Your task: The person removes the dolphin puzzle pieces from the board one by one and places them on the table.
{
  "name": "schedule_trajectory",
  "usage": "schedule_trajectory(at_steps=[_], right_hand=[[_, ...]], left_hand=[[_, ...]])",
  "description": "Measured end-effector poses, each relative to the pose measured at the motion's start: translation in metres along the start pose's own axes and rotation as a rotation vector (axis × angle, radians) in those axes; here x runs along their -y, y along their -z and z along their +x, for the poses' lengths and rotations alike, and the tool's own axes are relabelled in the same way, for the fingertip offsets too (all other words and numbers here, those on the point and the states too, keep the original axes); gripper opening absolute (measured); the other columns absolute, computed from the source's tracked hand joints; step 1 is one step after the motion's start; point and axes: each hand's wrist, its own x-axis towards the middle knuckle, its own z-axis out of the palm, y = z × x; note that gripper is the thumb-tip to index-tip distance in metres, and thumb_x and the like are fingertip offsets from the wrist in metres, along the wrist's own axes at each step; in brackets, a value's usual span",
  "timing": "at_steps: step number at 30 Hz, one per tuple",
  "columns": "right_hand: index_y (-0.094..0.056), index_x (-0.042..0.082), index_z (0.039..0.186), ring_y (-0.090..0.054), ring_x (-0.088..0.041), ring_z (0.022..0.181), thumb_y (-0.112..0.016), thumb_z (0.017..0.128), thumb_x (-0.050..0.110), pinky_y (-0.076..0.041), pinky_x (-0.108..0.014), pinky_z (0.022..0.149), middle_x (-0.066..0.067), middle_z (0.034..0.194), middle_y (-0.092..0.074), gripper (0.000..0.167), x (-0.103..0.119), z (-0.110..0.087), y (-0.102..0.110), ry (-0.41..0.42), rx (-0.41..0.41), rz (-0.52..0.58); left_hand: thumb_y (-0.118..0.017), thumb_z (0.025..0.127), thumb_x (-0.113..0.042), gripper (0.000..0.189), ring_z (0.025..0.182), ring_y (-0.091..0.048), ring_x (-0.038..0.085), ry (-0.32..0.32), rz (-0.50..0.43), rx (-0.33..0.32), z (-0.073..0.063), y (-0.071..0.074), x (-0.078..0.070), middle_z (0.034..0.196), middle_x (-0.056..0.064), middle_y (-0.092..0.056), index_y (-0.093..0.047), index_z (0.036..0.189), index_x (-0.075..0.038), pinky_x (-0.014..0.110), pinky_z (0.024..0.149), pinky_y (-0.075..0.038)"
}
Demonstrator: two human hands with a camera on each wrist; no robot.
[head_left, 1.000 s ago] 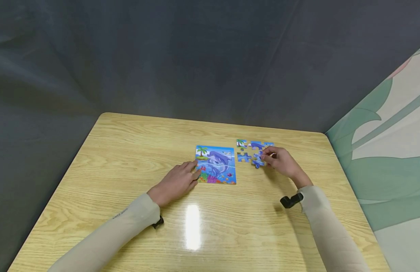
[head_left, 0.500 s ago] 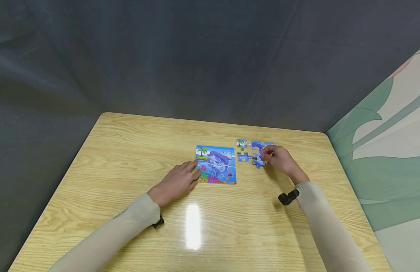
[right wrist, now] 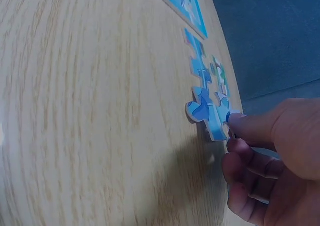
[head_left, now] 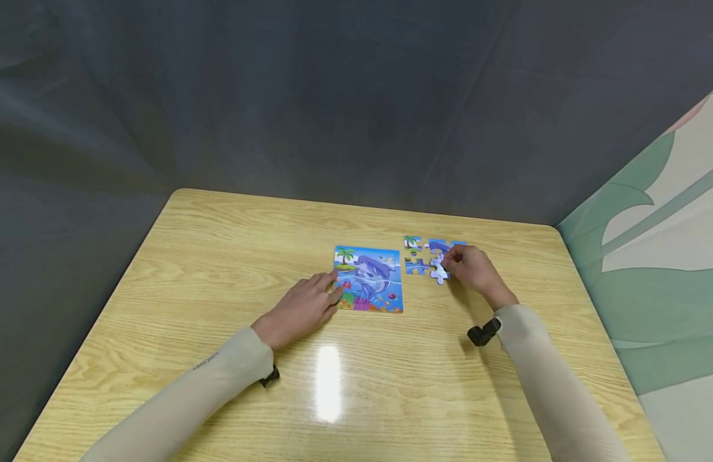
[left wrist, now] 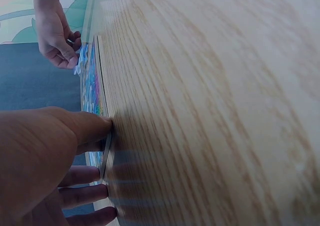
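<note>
My right hand [head_left: 473, 269] pinches a jigsaw puzzle piece [head_left: 439, 268] between thumb and fingertips. In the right wrist view the held puzzle piece [right wrist: 209, 113] is blue, tilted and raised off the table. Around it lie other pieces: one with a palm tree [head_left: 412, 243], a blue one [head_left: 416, 266], and a dolphin piece [head_left: 437, 246] partly behind my fingers. To their left is a square dolphin picture board [head_left: 369, 279]. My left hand [head_left: 301, 308] rests at its left edge with fingers extended. The left wrist view has the thumb and fingers touching the board's edge [left wrist: 102, 86].
Everything lies on a light wood-grain table [head_left: 229, 244]. A dark curtain [head_left: 356, 102] hangs behind its far edge. On the right stands a wall panel with a leaf pattern [head_left: 674, 269]. A bright reflection [head_left: 328, 385] shows on the tabletop.
The piece in my right hand has tilted and now catches the light. My right wrist has shifted slightly left. My left hand stays at the board's edge.
</note>
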Motion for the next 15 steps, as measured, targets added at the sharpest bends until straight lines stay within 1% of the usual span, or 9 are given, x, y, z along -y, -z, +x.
schedule_trajectory(at_steps=[5, 9, 15], right_hand=[[-0.072, 0.0, 0.109, -0.058, -0.02, 0.077, -0.062, 0.108, 0.016, -0.047, -0.03, 0.068, -0.014, 0.096, -0.073, 0.018, -0.0003, 0.0026, -0.0015, -0.022, 0.013, -0.041], [-0.072, 0.0, 0.111, -0.059, -0.021, 0.079, -0.061, 0.109, 0.015, -0.048, -0.031, 0.069, -0.015, 0.099, -0.074, 0.019, 0.0005, 0.0027, -0.0022, -0.034, 0.026, -0.049], [-0.072, 0.001, 0.113, -0.06, -0.022, 0.08, -0.061, 0.109, 0.015, -0.048, -0.031, 0.071, -0.015, 0.101, -0.073, 0.018, 0.0003, 0.0043, -0.0028, -0.055, 0.036, -0.058]], left_hand=[[-0.055, 0.113, -0.027, 0.043, 0.146, -0.055, 0.04, -0.004, 0.01, -0.008, 0.0, -0.0001, 0.0, 0.166, 0.023, -0.046, -0.061, 0.152, -0.009, 0.054, 0.111, -0.056], [-0.054, 0.113, -0.028, 0.044, 0.146, -0.054, 0.04, 0.0, 0.005, 0.0, 0.0002, 0.0006, -0.0003, 0.167, 0.023, -0.045, -0.06, 0.152, -0.009, 0.055, 0.111, -0.055], [-0.056, 0.113, -0.027, 0.042, 0.145, -0.055, 0.039, -0.009, 0.012, -0.016, -0.0002, 0.001, -0.0001, 0.165, 0.023, -0.046, -0.062, 0.15, -0.008, 0.054, 0.11, -0.056]])
